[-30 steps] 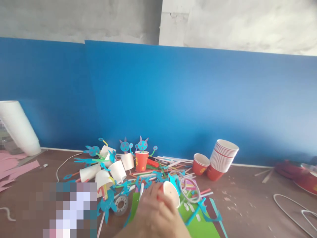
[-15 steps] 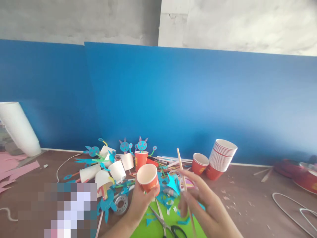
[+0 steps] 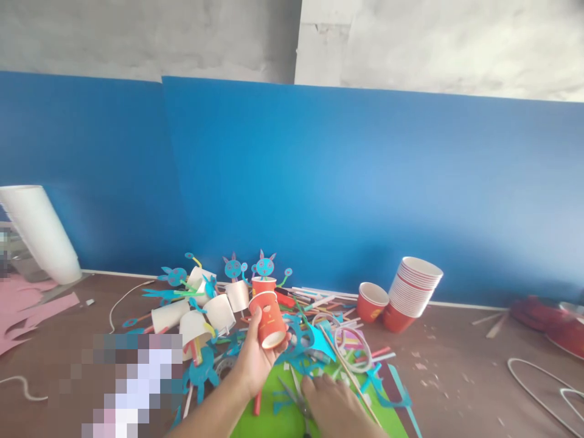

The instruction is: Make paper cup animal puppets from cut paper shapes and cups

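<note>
A red paper cup (image 3: 268, 319) is tipped in my left hand (image 3: 258, 362), its printed side and its pale base turned toward me. The fingers wrap round its wall. My right hand (image 3: 337, 401) is low over a green sheet (image 3: 269, 420), knuckles up and fingers bent downward. It covers part of the scissors (image 3: 298, 398), whose blades lie spread on the sheet; the fingertips are hidden. Just right of that hand a thin wooden stick (image 3: 349, 371) lies slantwise over the sheet. Blue paper scraps (image 3: 322, 340) lie beyond.
Several white cups (image 3: 221, 311) and blue paper figures (image 3: 264, 266) crowd the left back. A cup stack (image 3: 415, 286) and a single red cup (image 3: 371, 301) stand at right. Rings of tape (image 3: 356, 350), straws, pink paper (image 3: 27, 310) and a white cable (image 3: 533, 389) lie around.
My right hand has let go of the wooden stick, now lying down, and has lowered to the scissors. My left hand has tipped the cup so its base faces me instead of its mouth.
</note>
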Demonstrator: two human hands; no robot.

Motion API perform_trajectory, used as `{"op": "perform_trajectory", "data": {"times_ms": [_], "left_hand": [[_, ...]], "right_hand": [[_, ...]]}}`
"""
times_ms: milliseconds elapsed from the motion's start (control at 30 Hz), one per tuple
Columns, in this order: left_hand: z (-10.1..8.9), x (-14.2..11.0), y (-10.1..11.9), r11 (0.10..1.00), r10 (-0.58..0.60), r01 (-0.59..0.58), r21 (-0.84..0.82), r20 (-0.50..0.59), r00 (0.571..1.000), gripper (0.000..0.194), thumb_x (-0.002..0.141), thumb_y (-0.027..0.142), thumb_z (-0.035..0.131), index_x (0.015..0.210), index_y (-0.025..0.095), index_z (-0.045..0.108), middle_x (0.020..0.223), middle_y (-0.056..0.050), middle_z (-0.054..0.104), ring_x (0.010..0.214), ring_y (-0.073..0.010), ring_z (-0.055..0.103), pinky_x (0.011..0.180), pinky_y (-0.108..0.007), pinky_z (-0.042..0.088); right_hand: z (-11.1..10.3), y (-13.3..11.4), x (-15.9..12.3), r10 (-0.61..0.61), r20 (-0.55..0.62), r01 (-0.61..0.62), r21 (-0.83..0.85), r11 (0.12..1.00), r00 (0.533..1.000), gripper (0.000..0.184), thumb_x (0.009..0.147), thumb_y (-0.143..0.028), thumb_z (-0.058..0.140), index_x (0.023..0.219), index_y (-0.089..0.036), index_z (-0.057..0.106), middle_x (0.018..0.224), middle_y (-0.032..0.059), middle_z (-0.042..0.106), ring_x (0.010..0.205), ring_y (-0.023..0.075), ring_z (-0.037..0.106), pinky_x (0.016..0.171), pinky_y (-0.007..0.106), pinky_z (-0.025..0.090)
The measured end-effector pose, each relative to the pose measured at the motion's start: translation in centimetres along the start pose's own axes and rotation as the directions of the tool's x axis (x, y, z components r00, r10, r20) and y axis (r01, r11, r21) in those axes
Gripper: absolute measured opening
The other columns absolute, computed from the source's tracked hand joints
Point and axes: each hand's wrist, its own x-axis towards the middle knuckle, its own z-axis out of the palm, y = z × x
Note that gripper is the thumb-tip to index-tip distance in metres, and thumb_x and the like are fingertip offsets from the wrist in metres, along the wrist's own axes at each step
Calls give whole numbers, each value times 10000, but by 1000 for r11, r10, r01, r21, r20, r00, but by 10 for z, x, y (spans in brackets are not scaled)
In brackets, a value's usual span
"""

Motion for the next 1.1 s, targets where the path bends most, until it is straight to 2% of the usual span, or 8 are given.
{"op": "perform_trajectory", "data": {"times_ms": [100,200,367,533,600,733,933,1100], "left_hand": [[0,1,1,999,5,-5,-49,-2,1000,361,893,485,538,980,136,571,716,-56,673,577,-173,662,534,-255,527],[-2,2,1,996,25,-23,-82,21,999,355,885,502,544,956,155,573,707,-31,654,578,-158,646,543,-250,522],[5,0,6,995,50,-55,-89,-58,997,329,893,486,539,1000,178,584,721,-31,654,585,-151,636,519,-230,493],[11,0,6,985,63,-92,-147,-188,980,244,922,423,508,986,198,578,662,-12,646,550,-165,636,479,-236,473],[10,1,3,983,84,-113,-143,-196,977,263,903,433,536,969,183,586,627,-8,636,514,-163,620,463,-239,470],[10,0,-1,978,119,-148,-149,-185,975,254,913,413,522,961,174,594,611,-5,631,498,-158,606,467,-245,480],[11,-4,-6,982,41,-78,-175,-209,977,292,875,460,576,930,174,592,604,16,612,486,-145,598,477,-242,485],[6,-4,-8,983,-32,2,-181,-160,987,406,800,549,637,895,156,598,611,4,615,498,-154,610,519,-258,511]], "right_hand": [[22,-12,7,76,-20,-77,-91,993,997,436,711,56,488,1012,-210,657,860,86,745,839,260,694,702,310,496],[22,-16,14,82,12,-80,-93,992,997,498,687,66,498,1091,-194,633,831,100,750,828,276,702,714,324,509],[-24,-12,10,103,136,-121,131,984,985,584,639,41,493,1186,-150,570,998,155,714,814,269,707,652,292,519],[-74,-10,5,68,214,-150,395,906,975,795,718,-36,437,1471,-234,276,1212,127,641,1061,265,638,837,339,501],[-81,-12,7,29,201,-113,423,899,979,774,755,-60,431,1476,-294,275,1263,110,613,1101,265,616,870,349,493],[-70,-19,15,1,134,-59,429,901,991,609,844,-117,384,1430,-282,399,1127,118,686,1001,270,663,804,333,518],[-39,-18,20,53,33,-62,445,893,998,598,856,-123,377,1433,-277,392,1010,107,738,839,252,711,683,285,521],[-32,-15,20,63,8,-61,440,896,998,603,855,-110,381,1433,-283,390,939,90,755,782,222,714,648,244,501]]}}
